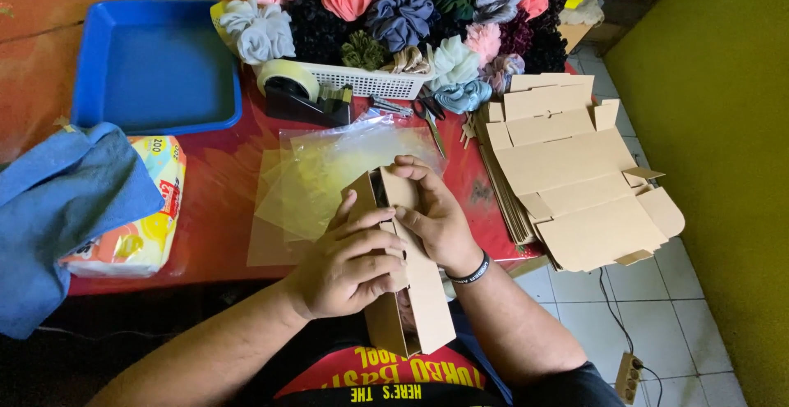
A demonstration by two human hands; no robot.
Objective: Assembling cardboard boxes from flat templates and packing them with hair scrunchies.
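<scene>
Both hands, left hand (345, 266) and right hand (434, 214), grip a half-folded brown cardboard box (407, 284), its open end at 6 o'clock.

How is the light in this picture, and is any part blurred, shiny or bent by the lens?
Head view: soft, even daylight with only faint shadows; the clear plastic bags show pale glare; the hands and the cardboard box look sharp, without motion blur; the wide lens bends the blue tray and the floor tiles near the edges.

Brown cardboard box (411, 284) (half-folded), tilted upright.
</scene>
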